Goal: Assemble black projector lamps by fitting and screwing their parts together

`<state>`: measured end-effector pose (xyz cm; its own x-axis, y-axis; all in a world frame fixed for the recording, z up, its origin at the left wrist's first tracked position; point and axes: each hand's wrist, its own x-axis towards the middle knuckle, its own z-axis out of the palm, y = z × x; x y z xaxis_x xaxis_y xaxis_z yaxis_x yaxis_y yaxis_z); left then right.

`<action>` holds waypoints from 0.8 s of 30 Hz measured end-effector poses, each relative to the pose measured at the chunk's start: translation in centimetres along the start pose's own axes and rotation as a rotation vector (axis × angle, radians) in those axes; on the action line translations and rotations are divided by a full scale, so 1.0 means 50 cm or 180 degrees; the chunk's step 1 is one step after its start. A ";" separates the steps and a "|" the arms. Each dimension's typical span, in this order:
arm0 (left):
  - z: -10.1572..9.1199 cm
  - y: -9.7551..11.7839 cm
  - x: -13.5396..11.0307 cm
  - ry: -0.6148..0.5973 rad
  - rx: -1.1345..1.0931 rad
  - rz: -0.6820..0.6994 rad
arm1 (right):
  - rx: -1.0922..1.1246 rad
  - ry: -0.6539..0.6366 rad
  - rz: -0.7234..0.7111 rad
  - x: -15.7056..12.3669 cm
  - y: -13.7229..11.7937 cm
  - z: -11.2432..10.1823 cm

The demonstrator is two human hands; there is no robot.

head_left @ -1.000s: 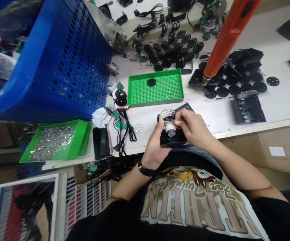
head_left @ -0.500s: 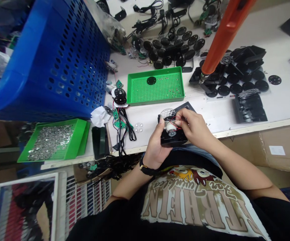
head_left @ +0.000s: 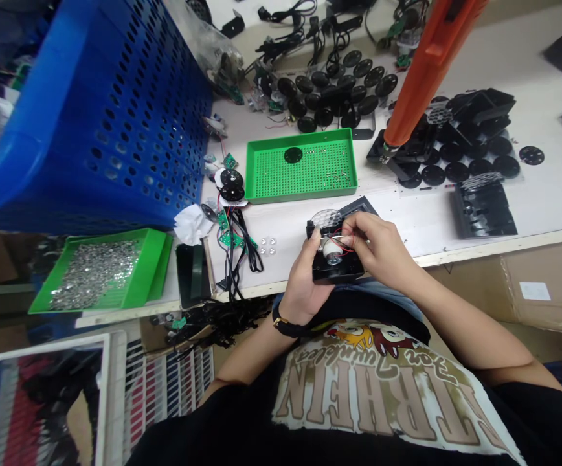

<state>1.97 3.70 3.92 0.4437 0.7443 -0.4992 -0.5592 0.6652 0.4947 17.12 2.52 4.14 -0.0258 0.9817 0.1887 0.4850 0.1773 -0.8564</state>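
Observation:
Near the table's front edge, my left hand (head_left: 306,278) grips a black plastic housing (head_left: 337,272) from its left side, thumb on top. A small white motor-like part (head_left: 332,249) with a clear end sits in the housing, and a clear honeycomb-patterned disc (head_left: 326,219) shows at its far side. My right hand (head_left: 373,246) pinches thin red wires (head_left: 342,239) over the housing's right side; the fingertips partly hide them. Behind the housing lies another dark plastic piece (head_left: 361,206). Several small silvery pieces (head_left: 268,246) lie on the table to the left.
A green tray (head_left: 300,197) holds screws and a black disc. An orange power screwdriver (head_left: 417,84) hangs tip-down at the right. The tall blue basket (head_left: 155,116) stands left, above a green bin (head_left: 135,278) of metal parts. Black discs (head_left: 457,171) and cables (head_left: 242,239) lie around.
My right fingers have shifted slightly on the red wires. The left hand still grips the housing, and the view has moved a little.

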 end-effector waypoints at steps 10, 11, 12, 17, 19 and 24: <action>-0.017 0.000 -0.021 -0.0091 0.0209 0.0520 | 0.0812 0.0093 -0.0278 -0.049 0.004 -0.021; -0.019 -0.002 -0.025 -0.0112 0.0294 0.0607 | 0.0844 0.0127 -0.0324 -0.056 0.006 -0.019; -0.021 -0.003 -0.028 -0.0138 0.0355 0.0667 | 0.0846 0.0161 -0.0376 -0.061 0.007 -0.017; -0.023 -0.001 -0.034 -0.0158 0.0513 0.0761 | 0.0644 0.0357 -0.0596 -0.081 0.016 -0.005; -0.022 0.002 -0.035 -0.0102 0.0525 0.0738 | 0.0594 0.0436 -0.0626 -0.084 0.019 0.001; -0.023 0.002 -0.033 -0.0094 0.0481 0.0649 | 0.0571 0.0555 -0.0627 -0.081 0.017 0.010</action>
<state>0.37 2.47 3.97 0.3540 0.8639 -0.3584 -0.5292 0.5010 0.6849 17.20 -1.27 2.39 0.0537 0.9033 0.4255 0.3233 0.3875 -0.8633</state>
